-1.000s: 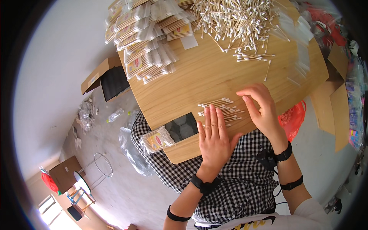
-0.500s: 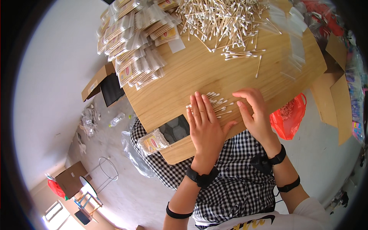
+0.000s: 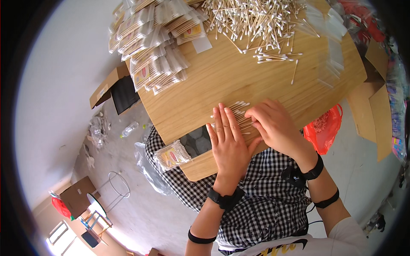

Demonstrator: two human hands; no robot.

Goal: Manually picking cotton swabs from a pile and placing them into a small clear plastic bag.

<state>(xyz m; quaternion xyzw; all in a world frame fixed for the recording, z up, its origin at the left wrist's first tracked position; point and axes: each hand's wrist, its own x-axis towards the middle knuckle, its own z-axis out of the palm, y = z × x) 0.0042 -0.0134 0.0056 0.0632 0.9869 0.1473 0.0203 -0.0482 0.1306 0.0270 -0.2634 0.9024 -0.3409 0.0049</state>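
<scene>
A small layer of cotton swabs (image 3: 238,107) lies on the table near its front edge, heads pointing right. My left hand (image 3: 227,138) rests flat over their left part, fingers stretched and the thumb apart. From the right, my right hand (image 3: 275,128) pinches with thumb and forefinger at the swab heads; its fingertips partly hide the swab there. Left of my left hand is a dark hexagon-patterned pad (image 3: 197,142) at the table edge. Beside it lies a filled clear packet of swabs (image 3: 173,155) with a yellow and white label.
A large heap of loose swabs (image 3: 252,19) covers the far side of the wooden table (image 3: 205,94). Stacked swab packets (image 3: 149,51) stand far left, and clear bags (image 3: 331,51) lie far right. A red plastic bag (image 3: 318,138) and a cardboard box (image 3: 369,109) are beyond the right edge.
My right hand has moved left to the swabs, its thumb and forefinger closing from an open curve into a pinch. My left hand stays flat in nearly the same place.
</scene>
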